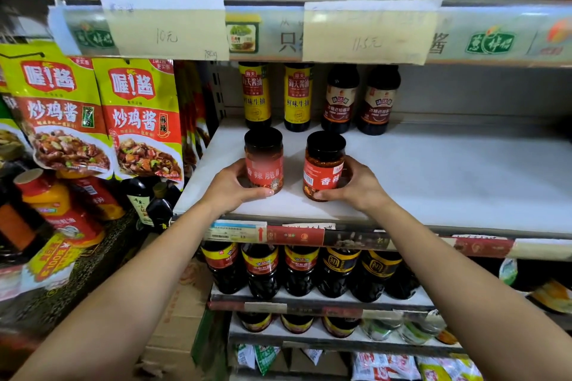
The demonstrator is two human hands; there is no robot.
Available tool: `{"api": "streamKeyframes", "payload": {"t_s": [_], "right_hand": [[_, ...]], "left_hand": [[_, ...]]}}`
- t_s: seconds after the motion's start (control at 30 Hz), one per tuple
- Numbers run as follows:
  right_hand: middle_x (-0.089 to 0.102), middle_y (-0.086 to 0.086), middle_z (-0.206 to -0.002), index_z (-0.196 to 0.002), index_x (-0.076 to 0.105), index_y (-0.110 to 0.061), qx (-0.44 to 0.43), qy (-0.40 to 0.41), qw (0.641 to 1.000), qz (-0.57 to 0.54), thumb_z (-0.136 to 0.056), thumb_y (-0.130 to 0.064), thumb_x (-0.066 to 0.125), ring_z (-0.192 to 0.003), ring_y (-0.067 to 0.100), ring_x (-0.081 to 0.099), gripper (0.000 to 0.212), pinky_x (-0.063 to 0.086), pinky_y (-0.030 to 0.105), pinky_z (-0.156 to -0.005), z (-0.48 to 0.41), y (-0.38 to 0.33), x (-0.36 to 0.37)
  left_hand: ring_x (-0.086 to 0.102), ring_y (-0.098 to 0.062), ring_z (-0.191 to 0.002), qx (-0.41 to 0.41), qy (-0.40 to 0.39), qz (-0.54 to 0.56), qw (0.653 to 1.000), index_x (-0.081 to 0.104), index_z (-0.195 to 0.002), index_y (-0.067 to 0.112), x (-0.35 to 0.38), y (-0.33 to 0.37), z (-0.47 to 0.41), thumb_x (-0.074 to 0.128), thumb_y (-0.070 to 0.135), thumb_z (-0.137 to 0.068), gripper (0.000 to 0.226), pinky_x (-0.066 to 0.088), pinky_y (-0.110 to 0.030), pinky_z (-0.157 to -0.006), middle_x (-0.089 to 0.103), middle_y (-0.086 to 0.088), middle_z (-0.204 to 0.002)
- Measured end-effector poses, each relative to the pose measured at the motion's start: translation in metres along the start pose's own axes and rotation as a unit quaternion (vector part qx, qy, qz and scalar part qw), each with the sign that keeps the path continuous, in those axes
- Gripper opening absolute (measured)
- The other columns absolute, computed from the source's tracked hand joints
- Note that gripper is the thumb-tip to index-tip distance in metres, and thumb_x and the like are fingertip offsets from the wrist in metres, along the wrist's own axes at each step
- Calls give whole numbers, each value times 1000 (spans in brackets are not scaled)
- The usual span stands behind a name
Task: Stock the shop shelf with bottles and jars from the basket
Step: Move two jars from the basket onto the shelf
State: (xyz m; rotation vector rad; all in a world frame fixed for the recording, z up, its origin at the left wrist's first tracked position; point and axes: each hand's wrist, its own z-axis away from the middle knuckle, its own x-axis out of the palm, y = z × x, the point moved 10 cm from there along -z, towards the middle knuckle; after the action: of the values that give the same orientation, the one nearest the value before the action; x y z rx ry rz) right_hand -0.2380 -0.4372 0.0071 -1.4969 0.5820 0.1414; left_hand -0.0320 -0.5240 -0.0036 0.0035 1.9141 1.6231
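Forearms rise from bottom edge toward shelf. Left hand [230, 187] grips left jar [264, 161] low down, thumb across label near base. Right hand [356, 185] grips right jar [323, 165] likewise, fingers [346, 168] curled round far side. Jars upright, long axis vertical, apart, bases seemingly down on white shelf [433, 179] near front edge. Each jar just beyond own hand. Row of dark sauce bottles [257, 96] near back. Likely next: slide straight back, then let go. Basket not in view.
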Motion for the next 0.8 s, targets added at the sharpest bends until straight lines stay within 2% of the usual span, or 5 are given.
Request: {"api": "streamKeyframes", "payload": {"t_s": [0.13,0.27,0.4,0.53,0.8], "right_hand": [[53,0,-110,-124,41,-11,-17,-30,999,-28,-61,-4,81,-94,8,54,75,46,16,-82,2,-9,12],[57,1,-114,-125,41,-14,-7,-44,999,-31,-60,-2,81,-104,16,57,78,45,36,-100,-2,-2,8],[57,-3,-108,-118,44,-18,-10,43,999,11,-52,-19,88,-98,14,56,79,47,31,-88,-2,-4,1],[60,4,-115,-119,41,-18,-20,-2,1000,-9,-50,-19,89,-105,19,59,84,48,41,-97,-7,-5,15],[53,-6,-110,-127,38,-18,0,20,999,25,-58,-19,85,-101,12,51,83,41,26,-89,-19,-11,18]], "left_hand": [[58,-16,-101,4,2,1,1000,50,-123,13,0,2,1,80,16,-66,65,45,-31,-96,61,-7,-122],[59,-17,-103,2,-2,-3,1000,50,-123,14,0,1,1,80,18,-66,65,45,-32,-96,61,-8,-124],[59,-16,-99,6,6,-14,1000,51,-122,15,-1,3,0,81,20,-65,64,44,-28,-90,62,-7,-121],[60,-19,-102,7,21,-21,1000,51,-121,17,-4,2,1,82,24,-63,65,46,-32,-93,63,-6,-120],[62,-22,-103,-16,83,-10,996,55,-116,16,-27,-9,-10,85,24,-58,66,48,-40,-97,65,-7,-117]]}}
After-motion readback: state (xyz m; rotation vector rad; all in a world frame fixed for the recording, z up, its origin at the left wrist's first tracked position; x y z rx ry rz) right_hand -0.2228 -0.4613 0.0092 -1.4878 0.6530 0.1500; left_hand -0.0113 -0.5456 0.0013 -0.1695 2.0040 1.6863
